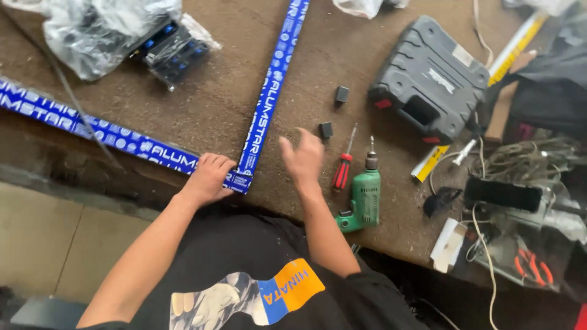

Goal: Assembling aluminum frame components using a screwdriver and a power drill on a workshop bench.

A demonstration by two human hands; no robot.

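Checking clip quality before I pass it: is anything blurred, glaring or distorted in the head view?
Head view: the right hand is smeared by motion blur, fingers indistinct; the left hand on the blue strips' corner is sharp, as are the green drill and red screwdriver. Lighting is soft and even, with mild glare on the plastic bag. The long blue strip bows slightly, suggesting wide-angle distortion.

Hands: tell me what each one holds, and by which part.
The left hand presses flat on the corner where the two blue strips meet, not a closed grip. The right hand is open above the bench, holding nothing, near the red screwdriver.
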